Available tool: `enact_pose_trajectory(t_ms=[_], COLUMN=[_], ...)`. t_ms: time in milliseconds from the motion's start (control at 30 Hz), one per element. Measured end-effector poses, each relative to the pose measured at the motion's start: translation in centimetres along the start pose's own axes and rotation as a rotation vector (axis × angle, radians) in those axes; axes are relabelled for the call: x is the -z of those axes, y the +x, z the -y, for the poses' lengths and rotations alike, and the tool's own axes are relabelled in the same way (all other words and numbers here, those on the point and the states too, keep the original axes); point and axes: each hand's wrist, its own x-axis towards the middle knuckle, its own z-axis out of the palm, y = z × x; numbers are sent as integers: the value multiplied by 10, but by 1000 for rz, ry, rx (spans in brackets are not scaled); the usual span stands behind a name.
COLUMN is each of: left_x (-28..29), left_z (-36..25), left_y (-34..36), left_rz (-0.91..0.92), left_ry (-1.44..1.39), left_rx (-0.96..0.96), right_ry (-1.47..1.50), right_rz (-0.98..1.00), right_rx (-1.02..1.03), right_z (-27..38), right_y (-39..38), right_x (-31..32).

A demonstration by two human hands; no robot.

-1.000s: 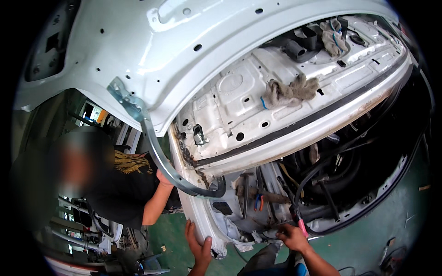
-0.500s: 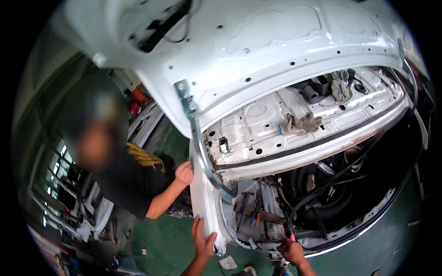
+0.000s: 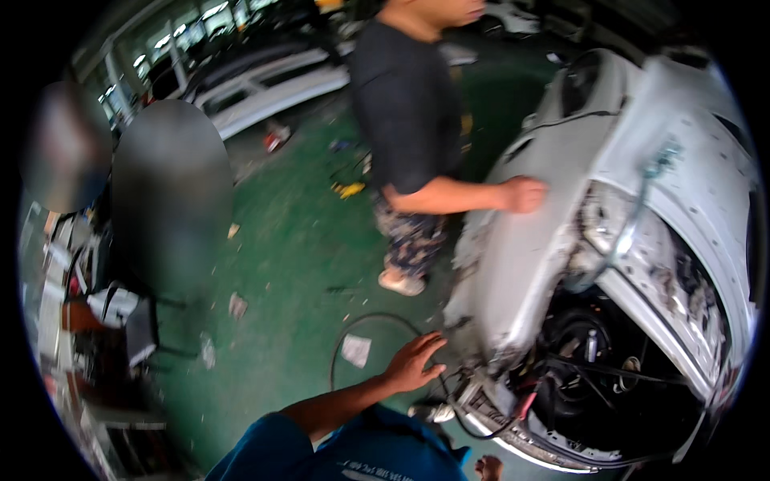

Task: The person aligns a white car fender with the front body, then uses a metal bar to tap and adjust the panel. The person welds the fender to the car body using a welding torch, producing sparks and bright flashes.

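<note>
My left hand point(image 3: 415, 362) is open, fingers stretched out, just left of the white car's rear corner and apart from it. At the lower edge, my right hand point(image 3: 488, 466) shows only in part; its fingers look curled, and I cannot see whether anything is in them. A tool with a red-pink handle point(image 3: 528, 401) lies across the sill of the open trunk point(image 3: 593, 457), away from both hands. From it a dark hose point(image 3: 377, 315) loops down to the floor. The white rear side panel point(image 3: 521, 280) has a rough, damaged edge.
A person in a dark shirt point(image 3: 409, 104) stands beside the car, a closed hand point(image 3: 525, 195) at its side panel. The raised trunk lid point(image 3: 682, 120) is at the right. Scraps, such as white paper point(image 3: 355, 350), lie on the green floor point(image 3: 281, 337). Workshop clutter lines the left.
The view has swung left, so the car now sits at the right. My left hand has come off the side panel. My right hand has moved away from the red-pink handle.
</note>
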Motion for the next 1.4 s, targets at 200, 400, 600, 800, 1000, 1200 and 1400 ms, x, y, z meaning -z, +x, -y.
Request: enact_pose_trajectory(t_ms=[200,400,600,800,1000,1200,1400], left_x=[34,114,73,47,57,15,-38], left_z=[255,257,318,288,223,187,190], left_y=[-391,-497,-430,-295,-174,-120,-171], left_rz=[418,387,-195,109,296,407,630], left_ry=[271,-72,-733,-695,-416,-256,-227], left_rx=[1425,1782,1591,1206,825,757,855], right_ry=[-237,-370,-523,-525,-448,-247,382], right_rz=[-168,-255,-108,-338,-447,-280,-403], right_rx=[-292,-260,50,201,97,-465,-469], right_z=[-26,41,135,168,23,-181,-146], right_y=[-181,-241,-190,-200,-179,-192,-175], right_x=[-137,-222,-264,-265,-240,-194,-138])
